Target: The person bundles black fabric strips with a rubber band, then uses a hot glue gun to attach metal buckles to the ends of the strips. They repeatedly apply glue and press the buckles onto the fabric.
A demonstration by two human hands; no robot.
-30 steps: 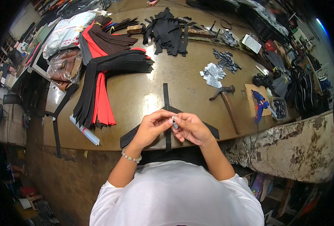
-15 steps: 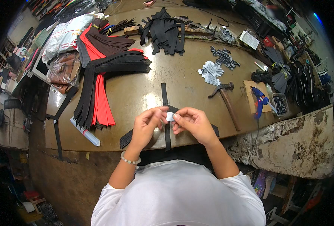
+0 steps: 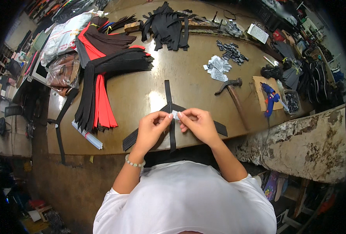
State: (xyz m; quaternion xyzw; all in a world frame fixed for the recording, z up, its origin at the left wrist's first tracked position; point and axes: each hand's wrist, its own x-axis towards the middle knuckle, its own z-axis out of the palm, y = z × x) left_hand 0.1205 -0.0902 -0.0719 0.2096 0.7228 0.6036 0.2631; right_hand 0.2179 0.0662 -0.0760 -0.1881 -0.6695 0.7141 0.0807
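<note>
Between my two hands is a small white label (image 3: 175, 115), low over the near part of the table. My left hand (image 3: 151, 129) is closed, thumb and forefinger pinched at the label's left edge. The thumb and forefinger of my right hand (image 3: 199, 125) grip its right side. Below them, a narrow black strap (image 3: 168, 90) runs away from me. It crosses a bent stack of black strips (image 3: 221, 128) whose two ends come out on either side of my hands; the crossing is partly hidden by my fingers.
A hammer (image 3: 235, 100) lies to the right, with a pile of white labels (image 3: 216, 68) and small dark pieces (image 3: 235, 52) beyond. Further right are a blue glue gun (image 3: 272, 100) and a tub (image 3: 291, 102). Black and red strips (image 3: 103, 101) lie left; black strips (image 3: 165, 31) lie at the back.
My left fingers, looser and higher before, have come down into a pinch at the label. The label now sits slightly lower in the fingers and is more covered. The whole view has shifted slightly.
</note>
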